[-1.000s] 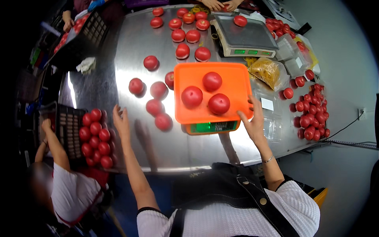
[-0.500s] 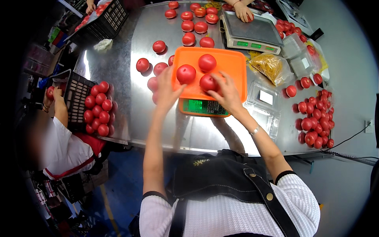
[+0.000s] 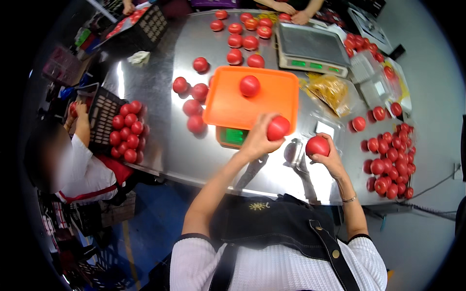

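Note:
My left hand (image 3: 258, 140) grips a red tomato (image 3: 278, 128) above the near right corner of an orange tray (image 3: 228, 109). In my right hand (image 3: 331, 157) is another tomato (image 3: 317, 146), held over the clear plastic box (image 3: 326, 123) to the right of the tray. A single tomato (image 3: 249, 86) rests on the tray, near its far middle. The tray sits on a scale with a lit green display (image 3: 234, 136), partly hidden by my left hand and forearm.
Loose tomatoes (image 3: 192, 107) lie left of and beyond the tray. A second scale (image 3: 310, 46) stands at the far right beside a bag of yellow bands (image 3: 330, 89). Tomato piles (image 3: 391, 160) sit at the right edge. Co-workers' hands show at the far side and left, by a black crate (image 3: 104, 114).
Two tomatoes have left the tray, one in each hand. Both hands have moved right, toward the clear box. The view has shifted slightly.

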Demonstrator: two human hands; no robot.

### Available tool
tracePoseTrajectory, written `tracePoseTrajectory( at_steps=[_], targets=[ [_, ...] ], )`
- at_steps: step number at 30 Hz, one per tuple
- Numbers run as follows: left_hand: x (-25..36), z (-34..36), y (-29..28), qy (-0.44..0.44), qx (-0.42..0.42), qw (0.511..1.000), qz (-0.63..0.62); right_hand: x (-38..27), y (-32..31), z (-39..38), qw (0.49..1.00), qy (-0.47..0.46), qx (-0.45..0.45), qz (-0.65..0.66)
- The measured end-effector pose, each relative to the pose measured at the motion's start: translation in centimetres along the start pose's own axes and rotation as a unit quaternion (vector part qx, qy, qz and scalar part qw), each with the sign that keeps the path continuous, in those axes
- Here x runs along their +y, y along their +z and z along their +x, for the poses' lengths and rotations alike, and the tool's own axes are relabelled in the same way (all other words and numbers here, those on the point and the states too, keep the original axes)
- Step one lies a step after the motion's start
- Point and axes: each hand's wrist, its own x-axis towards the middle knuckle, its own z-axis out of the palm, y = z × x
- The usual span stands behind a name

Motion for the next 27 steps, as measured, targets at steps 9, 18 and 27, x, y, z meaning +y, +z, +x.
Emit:
tracePoseTrajectory(
  at_steps=[9,18,27],
  targets=[
    [-1.9,-3.0,14.5,0.12,-0.282,0.941,0.143,6.6,-7.1,-4.9,0.854,-0.217,-0.031,-0.473],
    [-1.3,-2.8,16.3,0.095,-0.332,0.904,0.251,7.6,-8.7,-3.9,0.783,-0.231,-0.157,-0.555],
    [-1.1,-3.8,21.5,0.267,-0.183,0.902,0.287,6.1,-10.4,-0.5,0.803,-0.071,-0.277,-0.524]
  ],
)
